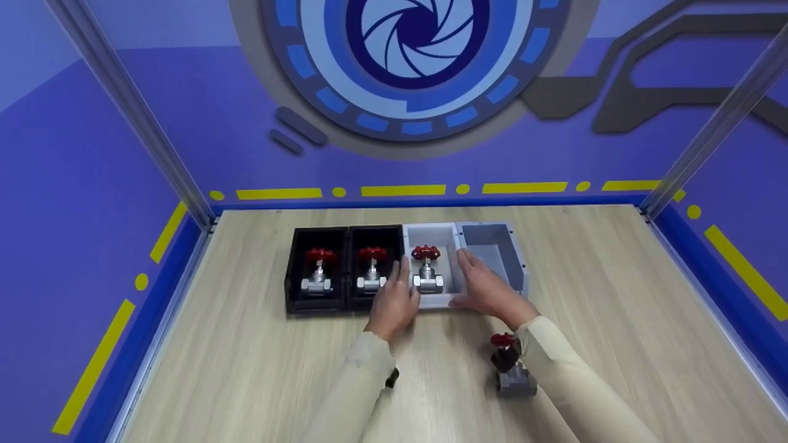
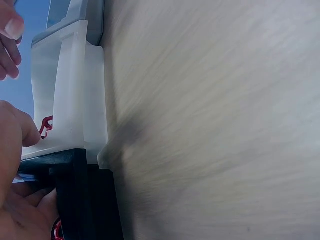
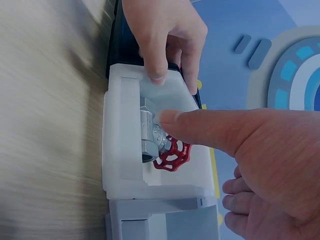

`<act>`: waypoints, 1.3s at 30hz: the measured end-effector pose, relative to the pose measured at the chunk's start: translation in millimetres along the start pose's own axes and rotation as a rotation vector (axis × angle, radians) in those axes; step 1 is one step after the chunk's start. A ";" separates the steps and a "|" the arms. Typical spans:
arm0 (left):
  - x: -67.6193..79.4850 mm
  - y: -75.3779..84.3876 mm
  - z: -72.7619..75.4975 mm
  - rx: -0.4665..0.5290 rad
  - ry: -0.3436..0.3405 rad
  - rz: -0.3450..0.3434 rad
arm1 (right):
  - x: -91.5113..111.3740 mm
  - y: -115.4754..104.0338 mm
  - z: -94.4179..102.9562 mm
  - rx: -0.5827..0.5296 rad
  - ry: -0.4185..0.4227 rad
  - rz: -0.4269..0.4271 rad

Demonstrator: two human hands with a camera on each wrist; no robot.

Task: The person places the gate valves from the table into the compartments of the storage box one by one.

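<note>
My left hand point(image 1: 394, 301) straddles the wall between a black bin point(image 1: 377, 304) and the white bin point(image 1: 438, 301). Its thumb lies on the white side and its fingers on the black side, pinching the walls. My right hand point(image 1: 489, 289) is at the wall between the white bin and the grey bin point(image 1: 517, 246). In the right wrist view its thumb point(image 3: 200, 125) points straight over the white bin. A silver gate valve point(image 3: 147, 125) with a red handwheel point(image 3: 172, 156) lies inside that bin, beneath the thumb. Neither hand visibly holds the valve.
Similar red-wheeled valves stand in the left black bin point(image 1: 317, 285) and the adjoining black bin. Another valve point(image 1: 516, 383), greyer, is on the wooden table point(image 1: 246, 369) beside my right forearm, which partly hides it. Printed panels point(image 1: 184, 92) enclose the table's back and sides.
</note>
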State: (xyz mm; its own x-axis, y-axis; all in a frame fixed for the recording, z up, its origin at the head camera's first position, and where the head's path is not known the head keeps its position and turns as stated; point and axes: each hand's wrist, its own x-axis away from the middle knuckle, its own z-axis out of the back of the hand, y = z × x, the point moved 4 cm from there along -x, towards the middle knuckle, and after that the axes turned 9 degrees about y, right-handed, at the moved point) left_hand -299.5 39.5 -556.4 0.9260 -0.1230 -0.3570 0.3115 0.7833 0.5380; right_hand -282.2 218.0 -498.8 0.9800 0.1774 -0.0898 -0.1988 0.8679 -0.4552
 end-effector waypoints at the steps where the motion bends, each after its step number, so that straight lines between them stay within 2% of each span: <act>1: 0.0 0.5 0.4 0.000 0.000 -0.001 | 0.7 0.8 -0.2 0.000 -0.005 -0.005; 6: -0.7 1.4 1.4 0.008 -0.009 -0.005 | 3.7 6.6 -0.2 -0.020 -0.026 -0.043; 11: -1.2 0.1 0.5 0.015 -0.029 0.012 | 6.0 11.9 1.2 -0.030 -0.015 -0.041; 17: -0.9 -0.5 0.7 0.012 -0.002 -0.007 | 10.8 14.1 4.0 -0.047 0.002 -0.034; 25: -1.5 0.3 0.9 0.009 0.024 -0.027 | 19.8 20.5 6.9 -0.080 -0.021 -0.093; 35: -0.7 -1.8 -0.6 0.023 -0.021 0.007 | 26.8 28.9 11.6 -0.071 -0.060 -0.141; 39: -1.1 -1.6 -0.3 0.021 -0.016 0.002 | 27.6 30.0 11.2 -0.071 -0.068 -0.164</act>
State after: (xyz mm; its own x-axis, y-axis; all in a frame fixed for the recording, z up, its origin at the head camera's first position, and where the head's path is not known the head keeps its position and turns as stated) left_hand -301.0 38.5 -557.2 0.9300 -0.1310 -0.3436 0.3136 0.7704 0.5551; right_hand -261.2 254.1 -505.0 0.9964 0.0689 0.0494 -0.0332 0.8535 -0.5201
